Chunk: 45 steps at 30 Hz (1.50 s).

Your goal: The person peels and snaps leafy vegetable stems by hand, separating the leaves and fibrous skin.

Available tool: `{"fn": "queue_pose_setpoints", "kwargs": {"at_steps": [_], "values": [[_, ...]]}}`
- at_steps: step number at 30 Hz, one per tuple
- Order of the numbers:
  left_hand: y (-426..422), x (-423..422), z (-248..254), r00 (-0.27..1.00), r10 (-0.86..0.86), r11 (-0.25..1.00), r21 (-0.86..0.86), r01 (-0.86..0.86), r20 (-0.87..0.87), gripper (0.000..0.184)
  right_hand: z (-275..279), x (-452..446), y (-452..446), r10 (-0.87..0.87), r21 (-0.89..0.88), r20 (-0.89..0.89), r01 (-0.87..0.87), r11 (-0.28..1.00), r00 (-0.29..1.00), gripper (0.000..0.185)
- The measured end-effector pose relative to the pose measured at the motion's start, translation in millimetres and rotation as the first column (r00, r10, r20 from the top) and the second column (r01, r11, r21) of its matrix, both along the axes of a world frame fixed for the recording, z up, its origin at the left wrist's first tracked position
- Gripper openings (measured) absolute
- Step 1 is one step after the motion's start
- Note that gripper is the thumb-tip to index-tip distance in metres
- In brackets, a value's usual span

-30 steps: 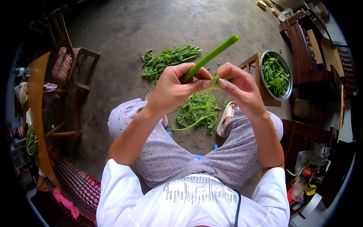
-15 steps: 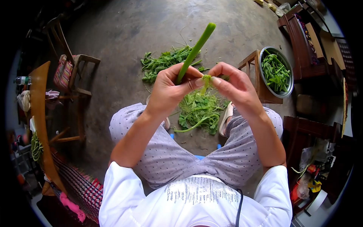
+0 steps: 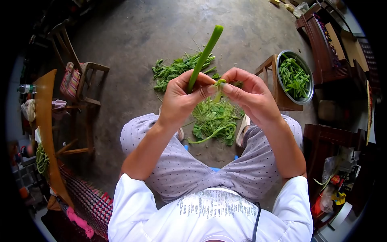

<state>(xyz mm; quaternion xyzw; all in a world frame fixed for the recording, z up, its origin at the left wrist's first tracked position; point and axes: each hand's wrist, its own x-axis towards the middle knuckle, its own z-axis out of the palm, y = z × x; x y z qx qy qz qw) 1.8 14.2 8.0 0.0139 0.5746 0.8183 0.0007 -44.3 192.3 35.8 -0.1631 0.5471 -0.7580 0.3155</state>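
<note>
above wide bare floor (image 3: 133, 56), a green stalk (image 3: 207, 52) is clamped in the left hand (image 3: 183, 94); a leafy bit (image 3: 220, 82) is pinched by the right hand (image 3: 254, 96) (the basin (image 3: 310, 87) rim is well apart).

A grey floor (image 3: 129, 44) fills the middle, catching a pale sheen of light at top centre. At upper left stands a wooden chair (image 3: 91, 67) with a striped cushion (image 3: 70, 82); a brown tabletop (image 3: 45, 107) runs down the left edge, dark wooden furniture (image 3: 315, 31) lines the upper right
</note>
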Motion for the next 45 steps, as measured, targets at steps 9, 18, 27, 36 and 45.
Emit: {"fn": "queue_pose_setpoints", "kwargs": {"at_steps": [9, 18, 27, 36, 45], "values": [[2, -1, -10, 0.997, 0.028, 0.999, 0.045, -0.025, -0.069, 0.01, 1, -2, -3, 0.107, -0.113, 0.362, -0.071, 0.991, 0.926, 0.016], [7, 0, -14, 0.997, 0.019, 0.999, 0.044, -0.015, -0.077, 0.01, -1, -4, 3, 0.063, 0.007, 0.338, -0.07, 0.998, 0.939, 0.011], [10, 2, -9, 0.994, -0.104, 0.992, 0.079, 0.102, 0.017, 0.014, -3, -5, 6, 0.059, -0.008, 0.37, -0.061, 0.998, 0.927, 0.008], [10, 3, -7, 0.992, -0.025, 0.976, 0.217, -0.002, 0.121, 0.014, -4, -1, 0, 0.017, 0.165, -0.004, -0.016, 0.986, 1.0, 0.01], [-9, -5, -3, 0.971, 0.046, 0.927, 0.353, -0.128, 0.234, 0.015, -6, 3, -6, 0.027, 0.071, -0.579, 0.018, 0.997, 0.815, 0.01]]}}
